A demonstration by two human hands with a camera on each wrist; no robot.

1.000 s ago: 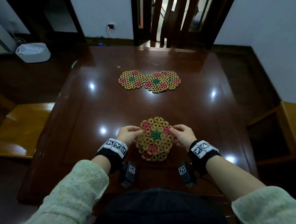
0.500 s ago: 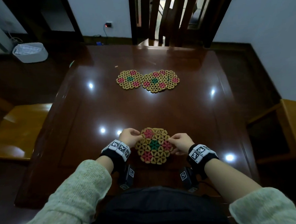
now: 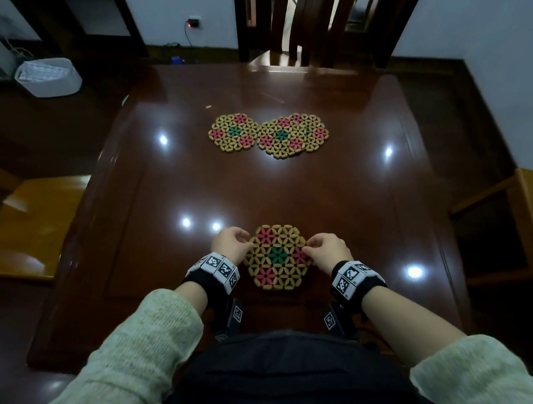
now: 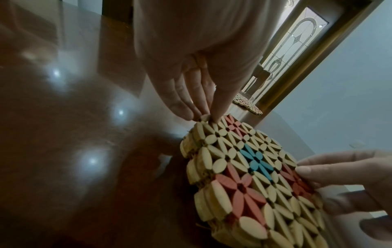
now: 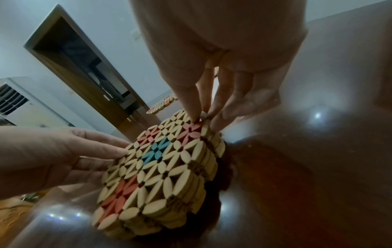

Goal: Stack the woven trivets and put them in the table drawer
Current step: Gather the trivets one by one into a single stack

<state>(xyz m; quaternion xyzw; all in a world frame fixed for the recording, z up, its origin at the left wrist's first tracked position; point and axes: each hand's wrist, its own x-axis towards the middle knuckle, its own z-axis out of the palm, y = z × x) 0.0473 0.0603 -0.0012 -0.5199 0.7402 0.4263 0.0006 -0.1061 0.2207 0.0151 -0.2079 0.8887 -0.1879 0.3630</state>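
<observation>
While the stack of trivets [image 3: 276, 257] sits at the near edge of the worktop [image 3: 335, 192], your left hand [image 3: 230, 244] pinches its left rim with curled fingers. Your right hand [image 3: 329, 248] pinches the right rim likewise; two more trivets [image 3: 268, 134] lie farther back.

Dim room; ceiling lights glare off the glossy table [image 3: 351, 197]; wrist views soft, edges warped.
</observation>
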